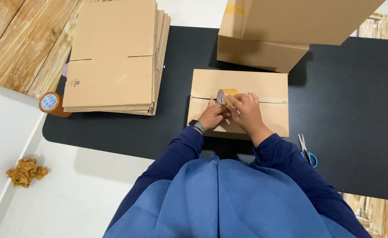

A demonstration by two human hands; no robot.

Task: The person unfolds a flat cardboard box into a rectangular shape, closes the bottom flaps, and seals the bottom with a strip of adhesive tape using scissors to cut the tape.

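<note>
A small closed cardboard box (264,86) lies on the black table (348,101) in front of me, its two top flaps meeting in a seam. My left hand (211,117) grips a roll of brown tape (223,96) held upright over that seam. My right hand (246,112) is on the other side of the roll, fingers bent against the tape on the box top. Both hands rest on the near half of the box. A dark watch sits on my left wrist.
A stack of flattened cardboard boxes (114,57) lies at the table's left. A large cardboard box (282,31) stands behind the small one. Blue-handled scissors (306,151) lie to my right. A second tape roll (51,103) sits at the table's left edge. Crumpled tape (25,171) lies on the floor.
</note>
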